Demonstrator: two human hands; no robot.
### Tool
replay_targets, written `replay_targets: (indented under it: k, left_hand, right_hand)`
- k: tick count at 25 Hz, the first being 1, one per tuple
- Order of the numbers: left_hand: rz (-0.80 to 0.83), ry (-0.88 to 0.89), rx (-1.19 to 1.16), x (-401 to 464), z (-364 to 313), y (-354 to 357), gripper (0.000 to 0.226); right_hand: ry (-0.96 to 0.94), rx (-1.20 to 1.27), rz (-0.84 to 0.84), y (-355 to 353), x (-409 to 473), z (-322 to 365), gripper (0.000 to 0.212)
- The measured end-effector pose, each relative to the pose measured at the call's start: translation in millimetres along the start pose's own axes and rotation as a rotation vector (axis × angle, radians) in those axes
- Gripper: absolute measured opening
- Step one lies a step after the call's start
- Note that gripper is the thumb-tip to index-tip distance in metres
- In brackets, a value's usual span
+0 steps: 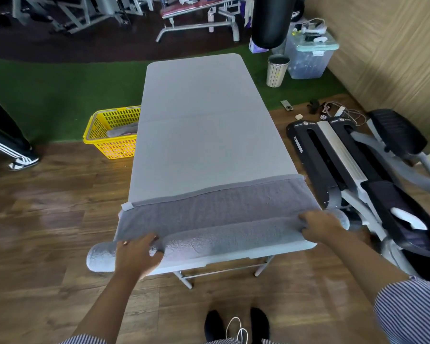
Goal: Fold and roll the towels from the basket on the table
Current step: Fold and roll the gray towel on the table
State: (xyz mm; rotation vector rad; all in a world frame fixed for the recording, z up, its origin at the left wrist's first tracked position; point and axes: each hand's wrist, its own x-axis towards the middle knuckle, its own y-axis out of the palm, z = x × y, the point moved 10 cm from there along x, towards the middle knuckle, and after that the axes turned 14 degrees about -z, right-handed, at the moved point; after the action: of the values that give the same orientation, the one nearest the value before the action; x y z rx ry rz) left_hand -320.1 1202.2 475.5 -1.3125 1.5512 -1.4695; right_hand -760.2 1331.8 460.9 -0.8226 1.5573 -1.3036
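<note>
A grey towel (216,207) lies across the near end of the grey folding counter (204,115), its near part wound into a roll (224,239) whose two ends overhang the counter's sides. The left hand (137,254) and the right hand (320,224) each rest on top of the roll, fingers (154,240) curled over it and gripping it. A yellow basket (112,132) stands on the floor left of the counter, grey cloth inside.
</note>
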Motion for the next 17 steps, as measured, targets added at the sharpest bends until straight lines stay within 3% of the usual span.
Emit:
replay_targets:
  k: [4, 8, 12, 14, 17]
  left_hand:
    - [-0.097, -0.116, -0.013, 4.0, 7.1, -8.9, 0.028]
    - [0.037, -0.106, 0.007, -9.7, 6.2, 11.0, 0.05]
    - [0.003, -0.063, 0.037, -19.5, 3.7, 14.9, 0.078]
    - [-0.054, -0.053, 0.03, -22.5, -1.3, 9.8, 0.077]
    - [-0.049, -0.03, 0.008, -20.0, 1.9, 6.1, 0.055]
  right_hand:
    - [-0.005, 0.204, -0.325, -17.9, 10.4, 0.2, 0.034]
    - [0.047, 0.249, -0.168, 6.9, 1.6, 6.0, 0.054]
    - [0.048, 0.095, -0.168, 4.5, -1.3, 5.8, 0.071]
    - [0.067, 0.014, -0.201, 3.3, -2.5, 5.8, 0.067]
    - [0.061, -0.08, -0.159, -0.1, 1.6, 9.0, 0.051]
